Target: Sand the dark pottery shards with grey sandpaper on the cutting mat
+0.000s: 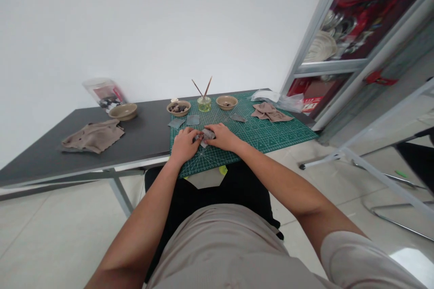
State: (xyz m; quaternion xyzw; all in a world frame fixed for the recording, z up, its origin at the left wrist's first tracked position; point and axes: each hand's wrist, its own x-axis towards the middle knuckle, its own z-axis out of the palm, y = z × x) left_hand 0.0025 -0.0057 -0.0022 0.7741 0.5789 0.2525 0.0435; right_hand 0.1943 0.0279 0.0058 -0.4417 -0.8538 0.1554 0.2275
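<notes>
Grey and flat-sided, the small piece (208,134) sits between your hands over the green mat (271,137). Your right hand (221,137) pinches it, fingers bent; your left hand (185,145) curls beside it, its grip unclear.

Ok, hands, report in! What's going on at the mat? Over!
Right hand gripping a grey piece, over the mat. Left hand close beside it, grip unclear. Jar beyond both hands, not between them.
</notes>
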